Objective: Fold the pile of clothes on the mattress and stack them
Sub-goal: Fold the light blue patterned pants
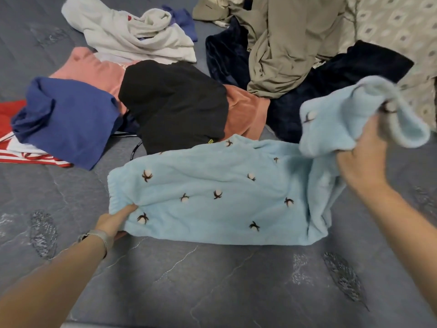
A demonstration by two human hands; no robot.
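The light blue fleece garment (212, 197), dotted with small cotton-flower motifs, lies spread across the dark grey mattress (212, 285), directly in front of the person. The left hand (113, 222) pinches its left edge, thumb on top, low against the mattress, a watch (98, 237) on that wrist. The right hand (364, 157) is lifted off the mattress, fingers curled round the garment's raised right end. Just behind lies the unfolded pile: a black piece (175, 105), a navy blue one (68, 121), a pink one (94, 69), a white one (132, 31) and a khaki one (279, 48).
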